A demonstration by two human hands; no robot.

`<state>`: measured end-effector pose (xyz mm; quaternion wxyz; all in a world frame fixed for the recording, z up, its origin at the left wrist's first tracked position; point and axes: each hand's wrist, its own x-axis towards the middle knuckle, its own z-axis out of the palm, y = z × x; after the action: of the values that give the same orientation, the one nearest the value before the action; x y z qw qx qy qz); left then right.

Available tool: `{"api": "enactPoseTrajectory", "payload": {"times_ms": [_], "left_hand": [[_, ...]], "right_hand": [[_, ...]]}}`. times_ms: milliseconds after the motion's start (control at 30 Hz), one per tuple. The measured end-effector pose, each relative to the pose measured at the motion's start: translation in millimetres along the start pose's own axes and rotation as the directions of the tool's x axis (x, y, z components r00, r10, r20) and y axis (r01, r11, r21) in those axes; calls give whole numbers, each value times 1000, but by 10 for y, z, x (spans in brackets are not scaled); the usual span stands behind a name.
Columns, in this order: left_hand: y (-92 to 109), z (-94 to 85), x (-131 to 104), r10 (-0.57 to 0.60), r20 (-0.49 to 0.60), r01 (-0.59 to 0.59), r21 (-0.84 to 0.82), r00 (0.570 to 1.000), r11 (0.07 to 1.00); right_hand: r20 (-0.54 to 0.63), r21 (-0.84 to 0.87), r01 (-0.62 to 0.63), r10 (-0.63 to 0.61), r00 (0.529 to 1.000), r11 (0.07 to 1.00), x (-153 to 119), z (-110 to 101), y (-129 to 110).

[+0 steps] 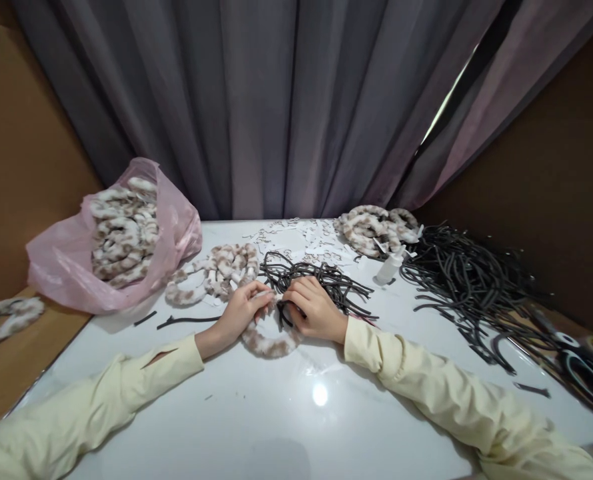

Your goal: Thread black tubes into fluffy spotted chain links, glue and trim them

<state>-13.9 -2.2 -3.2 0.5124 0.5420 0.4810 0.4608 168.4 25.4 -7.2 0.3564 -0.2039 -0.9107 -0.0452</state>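
In the middle of the table, my left hand (243,312) and my right hand (315,310) meet over a white and brown plush ring (271,345). The fingers of my left hand are closed on its upper left side. My right hand is curled over the ring's right side, with fingers pinched; what lies under them is partly hidden. Just behind the right hand is a tangle of short black cords (349,287). More spotted plush pieces (229,267) lie in a small pile behind my left hand.
A pink plastic bag (179,230) full of plush pieces stands at left. Finished-looking plush rings (369,227), a small white bottle (389,268) and a large heap of black cords (469,280) are at right, scissors (569,340) at the edge. Paper scraps (309,237) lie behind.
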Motion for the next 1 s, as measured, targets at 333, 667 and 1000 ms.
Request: {"api": "enactPoseTrajectory", "payload": {"times_ms": [333,667,1000], "left_hand": [[-1,0,17,-9,36,4,130,999,992],[42,43,-134,220,183,-278,783,958,557],[176,-38,168,197,619,-642,763,760,79]], "right_hand": [[-130,226,-177,210,969,958,7,-6,17],[104,431,-684,720,686,589,-4,-1031,153],[630,234,-921,673,387,311,-561,-1097,176]]}}
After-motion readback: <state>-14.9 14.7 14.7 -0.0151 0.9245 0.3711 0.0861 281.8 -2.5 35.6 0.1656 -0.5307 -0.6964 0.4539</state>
